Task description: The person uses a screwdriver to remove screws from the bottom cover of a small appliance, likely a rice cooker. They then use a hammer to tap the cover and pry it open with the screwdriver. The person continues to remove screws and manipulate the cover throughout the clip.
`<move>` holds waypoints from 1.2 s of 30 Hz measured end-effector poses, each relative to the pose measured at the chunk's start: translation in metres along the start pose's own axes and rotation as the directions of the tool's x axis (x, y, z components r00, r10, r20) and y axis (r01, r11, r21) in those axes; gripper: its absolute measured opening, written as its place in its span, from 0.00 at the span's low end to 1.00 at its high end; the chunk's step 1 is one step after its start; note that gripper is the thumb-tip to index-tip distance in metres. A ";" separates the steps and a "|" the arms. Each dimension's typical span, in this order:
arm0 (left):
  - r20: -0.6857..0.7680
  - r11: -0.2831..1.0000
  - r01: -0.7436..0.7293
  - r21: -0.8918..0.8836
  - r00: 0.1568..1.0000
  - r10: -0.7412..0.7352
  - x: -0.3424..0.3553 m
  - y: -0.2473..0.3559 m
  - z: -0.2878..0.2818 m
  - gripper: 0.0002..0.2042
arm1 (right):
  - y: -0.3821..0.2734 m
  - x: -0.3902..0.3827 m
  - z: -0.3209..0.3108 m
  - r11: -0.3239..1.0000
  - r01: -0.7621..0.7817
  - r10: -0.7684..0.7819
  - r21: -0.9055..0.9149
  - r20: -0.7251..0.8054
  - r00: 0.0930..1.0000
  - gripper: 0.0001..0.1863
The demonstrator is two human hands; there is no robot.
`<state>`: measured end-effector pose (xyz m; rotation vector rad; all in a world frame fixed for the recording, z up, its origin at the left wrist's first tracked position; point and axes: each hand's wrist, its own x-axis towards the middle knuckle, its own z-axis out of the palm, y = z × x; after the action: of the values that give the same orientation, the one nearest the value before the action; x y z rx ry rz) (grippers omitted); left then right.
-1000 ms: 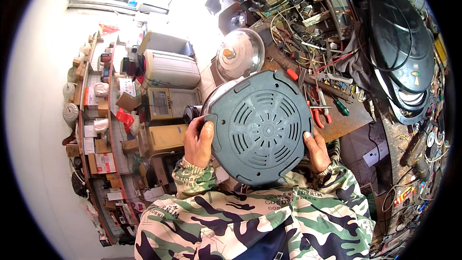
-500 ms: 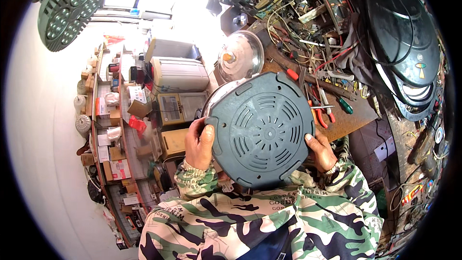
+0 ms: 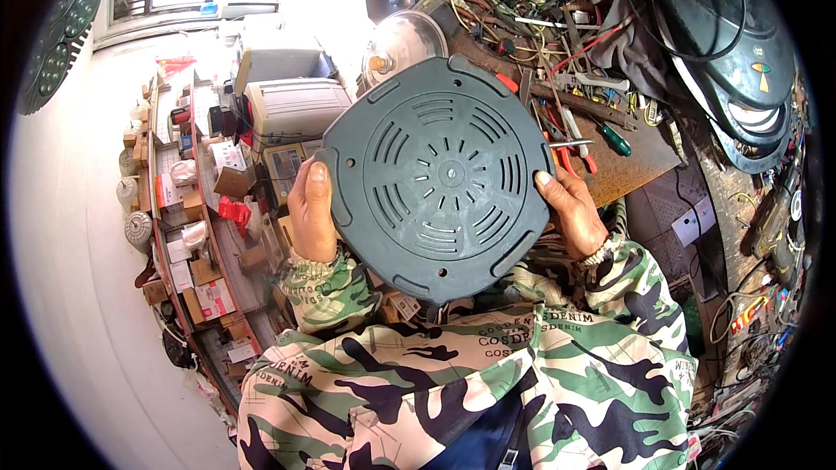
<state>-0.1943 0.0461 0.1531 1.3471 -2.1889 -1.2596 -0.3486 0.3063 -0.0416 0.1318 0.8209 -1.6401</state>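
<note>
Between my hands is a round appliance with its dark grey plastic base [image 3: 448, 176] turned up toward me. The base has rings of vent slots, a central screw and small holes near its rim. My left hand [image 3: 313, 213] grips the left edge, thumb on the near face. On the opposite edge my right hand [image 3: 572, 216] holds on in the same way, fingers mostly hidden behind. The base hides the rest of the appliance. Just beyond it lies a shiny round lid [image 3: 406, 42] with an orange-brown knob.
To the right, the cluttered workbench [image 3: 649, 152] carries green-handled screwdriver [image 3: 616, 141], red-handled pliers [image 3: 589, 162], a hammer [image 3: 601, 82] and tangled wires. A large black appliance [image 3: 723, 26] stands at the far right. Shelves [image 3: 196, 270] with boxes run along the left; a lamp [image 3: 61, 39] hangs upper left.
The appliance and both hands have shifted up and left in view, and the base now faces me more squarely. A silvery side that showed behind it is now hidden. The background has shifted too.
</note>
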 end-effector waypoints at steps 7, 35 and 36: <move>0.059 0.999 0.007 -0.054 0.998 -0.004 0.009 0.009 0.002 0.23 | 0.003 0.000 -0.004 1.000 0.007 -0.008 0.019 0.021 1.000 0.30; 0.151 0.997 -0.021 -0.078 0.988 0.032 0.009 0.000 -0.014 0.35 | 0.022 -0.009 -0.001 0.998 0.056 -0.055 -0.004 0.105 0.993 0.28; 0.149 0.997 -0.031 -0.069 0.988 0.041 0.006 -0.001 -0.014 0.35 | 0.024 -0.010 -0.002 0.999 0.033 -0.033 -0.001 0.110 0.993 0.28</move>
<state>-0.1879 0.0329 0.1592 1.2176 -2.2374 -1.4503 -0.3253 0.3151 -0.0487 0.0259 0.7447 -1.6621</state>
